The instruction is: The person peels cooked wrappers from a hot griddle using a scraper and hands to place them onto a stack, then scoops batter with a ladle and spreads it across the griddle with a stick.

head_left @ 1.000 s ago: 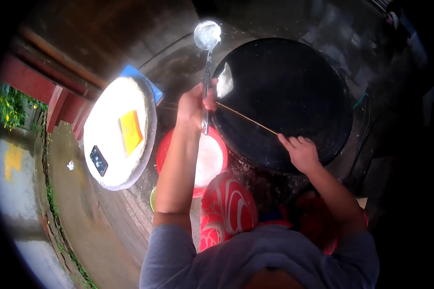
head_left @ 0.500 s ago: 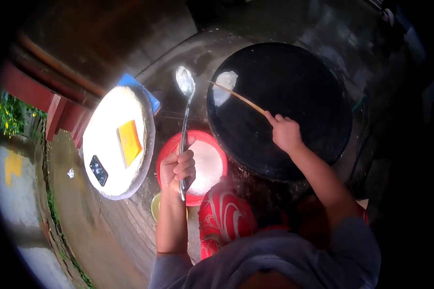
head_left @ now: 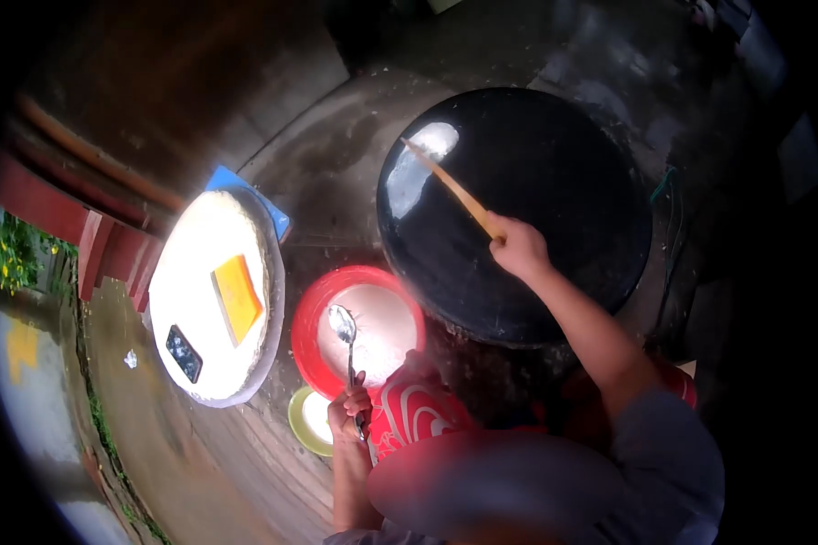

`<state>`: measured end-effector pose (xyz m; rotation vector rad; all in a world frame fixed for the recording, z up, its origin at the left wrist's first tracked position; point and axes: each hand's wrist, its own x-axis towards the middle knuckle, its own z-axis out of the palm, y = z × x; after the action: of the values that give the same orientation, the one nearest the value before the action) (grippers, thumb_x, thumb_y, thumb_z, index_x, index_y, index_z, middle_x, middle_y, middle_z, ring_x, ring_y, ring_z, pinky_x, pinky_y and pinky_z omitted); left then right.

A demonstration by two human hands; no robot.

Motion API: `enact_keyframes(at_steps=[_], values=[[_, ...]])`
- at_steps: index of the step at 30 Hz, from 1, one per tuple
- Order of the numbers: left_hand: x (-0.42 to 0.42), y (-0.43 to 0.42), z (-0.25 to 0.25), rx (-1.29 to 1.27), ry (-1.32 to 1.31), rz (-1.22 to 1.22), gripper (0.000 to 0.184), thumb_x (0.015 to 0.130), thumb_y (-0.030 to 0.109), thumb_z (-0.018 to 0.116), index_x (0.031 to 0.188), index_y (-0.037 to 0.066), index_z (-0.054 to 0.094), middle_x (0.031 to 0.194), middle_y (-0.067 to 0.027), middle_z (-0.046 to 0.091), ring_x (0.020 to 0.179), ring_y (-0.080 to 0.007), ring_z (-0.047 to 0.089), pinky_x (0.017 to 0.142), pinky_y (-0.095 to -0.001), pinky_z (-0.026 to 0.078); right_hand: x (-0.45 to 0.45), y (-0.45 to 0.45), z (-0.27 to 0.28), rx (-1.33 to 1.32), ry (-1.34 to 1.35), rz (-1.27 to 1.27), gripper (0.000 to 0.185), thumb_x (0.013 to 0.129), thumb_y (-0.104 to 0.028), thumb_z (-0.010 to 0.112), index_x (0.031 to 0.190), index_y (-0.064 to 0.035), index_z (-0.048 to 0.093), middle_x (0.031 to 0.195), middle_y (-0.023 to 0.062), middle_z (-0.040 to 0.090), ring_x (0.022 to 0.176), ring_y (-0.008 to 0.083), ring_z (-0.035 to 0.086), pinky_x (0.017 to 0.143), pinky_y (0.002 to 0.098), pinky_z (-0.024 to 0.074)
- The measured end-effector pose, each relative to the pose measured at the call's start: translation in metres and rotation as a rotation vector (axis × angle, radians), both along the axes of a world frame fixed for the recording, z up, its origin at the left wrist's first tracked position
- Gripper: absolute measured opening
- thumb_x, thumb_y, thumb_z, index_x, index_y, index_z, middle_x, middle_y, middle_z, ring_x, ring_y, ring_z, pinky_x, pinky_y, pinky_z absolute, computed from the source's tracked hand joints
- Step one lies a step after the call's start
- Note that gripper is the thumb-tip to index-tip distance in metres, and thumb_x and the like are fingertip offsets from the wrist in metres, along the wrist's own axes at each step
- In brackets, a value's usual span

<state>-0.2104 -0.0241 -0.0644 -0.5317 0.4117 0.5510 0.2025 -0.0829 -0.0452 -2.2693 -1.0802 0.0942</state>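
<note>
My left hand [head_left: 351,411] is wrapped round the handle of a long metal spoon [head_left: 342,323], whose bowl is over the red basin [head_left: 311,338] of white batter [head_left: 377,329]. Whether the spoon touches the batter I cannot tell. In my right hand [head_left: 521,245] is a thin wooden spatula [head_left: 459,193], slanting up and left across a large round black griddle [head_left: 554,163]. Its far tip lies over a patch of white batter [head_left: 409,180] near the griddle's left edge.
A bright white round surface [head_left: 191,263] at left carries a yellow-orange block-like object [head_left: 237,299] and a dark phone [head_left: 184,353]. A blue sheet [head_left: 278,218] sticks out behind it. Beside the basin is a green bowl [head_left: 300,423] with white contents. A green cord [head_left: 662,184] lies right of the griddle.
My left hand has lowered the spoon from beside the griddle to over the basin. The batter patch now looks longer and wider under the spatula, which my right hand still holds.
</note>
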Motion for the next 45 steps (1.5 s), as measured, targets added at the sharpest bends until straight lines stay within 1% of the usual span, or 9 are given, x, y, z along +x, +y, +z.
enact_keyframes(at_steps=[4,8,12,19,24,28,34,38,45], values=[[-0.003,0.002,-0.013,0.009,0.001,0.005,0.039,0.089,0.007,0.032,0.120,-0.015,0.039,0.071,-0.0072,0.044,0.054,-0.0137,0.039,0.048,-0.0251,0.037,0.028,0.000,0.005,-0.179,-0.394,-0.026,0.050,0.067,-0.010,0.061,0.117,-0.0148,0.057,0.086,0.0078,0.057,0.071,0.0268,0.059,0.064,0.0346,0.0497],[-0.001,0.004,-0.013,0.025,0.004,-0.020,0.039,0.089,0.007,0.032,0.120,-0.015,0.039,0.072,-0.0075,0.044,0.054,-0.0134,0.039,0.048,-0.0251,0.036,0.021,0.012,0.022,-0.112,-0.029,-0.164,0.045,0.071,-0.011,0.057,0.116,-0.0113,0.056,0.096,0.0106,0.061,0.085,0.0264,0.061,0.072,0.0348,0.0499],[-0.002,0.004,-0.020,0.038,0.019,-0.021,0.038,0.089,0.006,0.033,0.119,-0.016,0.039,0.073,-0.0080,0.044,0.054,-0.0129,0.038,0.047,-0.0247,0.036,-0.029,0.016,0.034,-0.167,-0.226,0.196,0.047,0.069,-0.010,0.060,0.116,-0.0113,0.056,0.089,0.0096,0.058,0.080,0.0262,0.061,0.071,0.0352,0.0497],[-0.003,0.008,-0.020,0.071,0.039,-0.036,0.036,0.088,0.003,0.033,0.118,-0.016,0.040,0.073,-0.0073,0.044,0.055,-0.0123,0.038,0.048,-0.0237,0.036,0.039,0.024,0.010,-0.103,-0.072,-0.216,0.047,0.071,-0.017,0.058,0.118,-0.0131,0.055,0.096,0.0105,0.060,0.085,0.0264,0.061,0.071,0.0371,0.0508],[-0.001,0.007,-0.019,0.033,0.028,-0.059,0.035,0.090,0.005,0.034,0.117,-0.016,0.041,0.074,-0.0072,0.045,0.055,-0.0123,0.039,0.048,-0.0237,0.037,0.058,0.008,0.004,-0.213,-0.373,-0.134,0.055,0.068,-0.009,0.061,0.122,-0.0144,0.053,0.092,0.0087,0.059,0.075,0.0261,0.061,0.066,0.0362,0.0504],[-0.006,0.008,-0.023,0.058,0.043,-0.065,0.035,0.091,0.006,0.035,0.118,-0.015,0.041,0.075,-0.0074,0.046,0.055,-0.0122,0.039,0.048,-0.0236,0.037,0.065,0.009,0.017,-0.195,-0.045,-0.275,0.050,0.073,-0.014,0.056,0.123,-0.0159,0.052,0.099,0.0088,0.060,0.081,0.0275,0.062,0.069,0.0362,0.0504],[-0.002,0.008,-0.024,0.093,0.118,-0.106,0.034,0.091,0.007,0.036,0.116,-0.014,0.044,0.073,-0.0065,0.046,0.054,-0.0120,0.039,0.048,-0.0239,0.037,0.072,0.031,0.013,-0.335,-0.407,-0.208,0.048,0.073,-0.012,0.058,0.120,-0.0083,0.051,0.095,0.0111,0.059,0.079,0.0270,0.062,0.067,0.0346,0.0509],[-0.001,0.010,-0.020,0.103,0.103,-0.108,0.034,0.091,0.008,0.035,0.115,-0.013,0.045,0.072,-0.0063,0.047,0.054,-0.0119,0.039,0.048,-0.0240,0.037,0.069,0.002,0.019,-0.250,-0.067,-0.329,0.054,0.072,-0.014,0.059,0.124,-0.0125,0.048,0.097,0.0111,0.059,0.083,0.0281,0.062,0.069,0.0378,0.0507],[-0.001,0.011,-0.017,0.048,0.190,-0.111,0.033,0.091,0.007,0.035,0.115,-0.013,0.045,0.070,-0.0053,0.047,0.053,-0.0121,0.040,0.045,-0.0242,0.037,0.084,-0.019,0.020,-0.382,-0.258,-0.287,0.056,0.071,-0.011,0.060,0.126,-0.0123,0.048,0.100,0.0097,0.058,0.084,0.0258,0.061,0.070,0.0346,0.0509]])
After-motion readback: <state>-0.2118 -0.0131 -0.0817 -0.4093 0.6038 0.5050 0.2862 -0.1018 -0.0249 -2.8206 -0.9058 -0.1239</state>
